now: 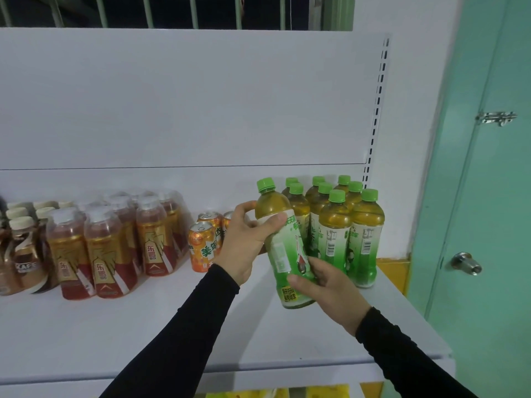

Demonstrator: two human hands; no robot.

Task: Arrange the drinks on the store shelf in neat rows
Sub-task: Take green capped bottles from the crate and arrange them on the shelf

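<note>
I hold a green-capped tea bottle (283,245) with both hands, tilted slightly left, just above the white shelf (143,326). My left hand (247,242) wraps its upper body below the shoulder. My right hand (330,288) grips its lower part from the right. Right behind it, several matching green tea bottles (342,222) stand upright in rows at the shelf's right end.
Orange soda cans (202,242) stand left of my left hand. A shrink-wrapped pack of gold and red bottles (115,242) and brown coffee bottles (23,254) fill the left. A green door (474,196) with a knob lies to the right.
</note>
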